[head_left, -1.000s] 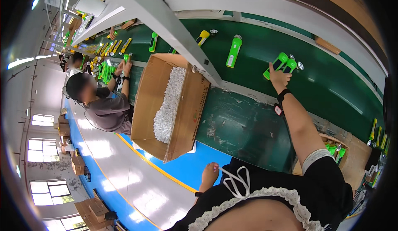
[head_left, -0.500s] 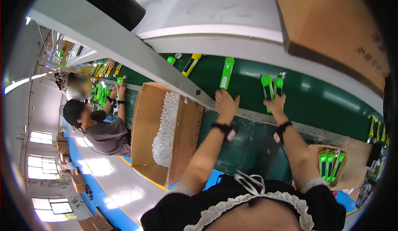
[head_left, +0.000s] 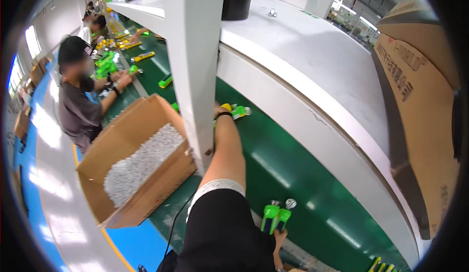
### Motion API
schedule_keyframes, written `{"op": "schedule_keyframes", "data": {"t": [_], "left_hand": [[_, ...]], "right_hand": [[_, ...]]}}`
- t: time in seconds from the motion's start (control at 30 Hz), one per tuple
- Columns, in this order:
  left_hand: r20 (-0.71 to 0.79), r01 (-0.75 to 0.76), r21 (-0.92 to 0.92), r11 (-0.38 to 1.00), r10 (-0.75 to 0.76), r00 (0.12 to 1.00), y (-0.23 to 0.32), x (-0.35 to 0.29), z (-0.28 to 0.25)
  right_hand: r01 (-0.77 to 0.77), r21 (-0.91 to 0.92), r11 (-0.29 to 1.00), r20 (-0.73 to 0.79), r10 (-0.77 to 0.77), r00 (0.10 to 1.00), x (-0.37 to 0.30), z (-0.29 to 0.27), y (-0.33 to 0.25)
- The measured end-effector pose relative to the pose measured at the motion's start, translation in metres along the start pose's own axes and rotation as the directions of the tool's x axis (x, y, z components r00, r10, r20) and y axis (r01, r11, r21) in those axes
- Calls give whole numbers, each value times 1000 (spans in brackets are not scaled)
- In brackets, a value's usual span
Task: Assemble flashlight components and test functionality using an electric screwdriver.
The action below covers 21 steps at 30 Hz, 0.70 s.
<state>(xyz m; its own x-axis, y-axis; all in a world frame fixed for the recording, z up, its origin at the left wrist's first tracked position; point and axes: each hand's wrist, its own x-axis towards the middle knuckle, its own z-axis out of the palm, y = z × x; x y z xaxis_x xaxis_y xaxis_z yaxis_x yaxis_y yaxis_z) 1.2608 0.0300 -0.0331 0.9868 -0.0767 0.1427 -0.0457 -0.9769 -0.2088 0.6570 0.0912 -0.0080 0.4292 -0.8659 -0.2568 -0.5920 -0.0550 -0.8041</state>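
Gathering step, it seems: right hand (head_left: 280,236) pinches two green flashlights (head_left: 269,212) by their near ends over the green tabletop (head_left: 278,159); left hand (head_left: 218,109), half behind the post (head_left: 195,52) by more flashlights (head_left: 238,112), can't tell finger state. Next likely calls for a secure left grasp. Held pair's long axes run roughly parallel, heads pointing away from wearer.
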Motion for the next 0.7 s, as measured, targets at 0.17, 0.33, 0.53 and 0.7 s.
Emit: {"op": "schedule_keyframes", "data": {"t": [0.17,0.33,0.53,0.7], "left_hand": [[326,-308,-155,939,343,881,-12,-55,-71],[97,-235,-473,849,315,944,22,-155,-108],[-272,-611,-749,256,722,636,1,-384,-223],[-85,-429,-891,150,872,482,-135,-506,-229]], "right_hand": [[42,-219,975,64,-29,998,-7,-19,-17],[128,-193,973,166,-97,981,26,-17,8],[-90,695,713,-75,196,978,-30,-128,-28],[46,745,665,-254,219,942,-154,-236,-41]]}}
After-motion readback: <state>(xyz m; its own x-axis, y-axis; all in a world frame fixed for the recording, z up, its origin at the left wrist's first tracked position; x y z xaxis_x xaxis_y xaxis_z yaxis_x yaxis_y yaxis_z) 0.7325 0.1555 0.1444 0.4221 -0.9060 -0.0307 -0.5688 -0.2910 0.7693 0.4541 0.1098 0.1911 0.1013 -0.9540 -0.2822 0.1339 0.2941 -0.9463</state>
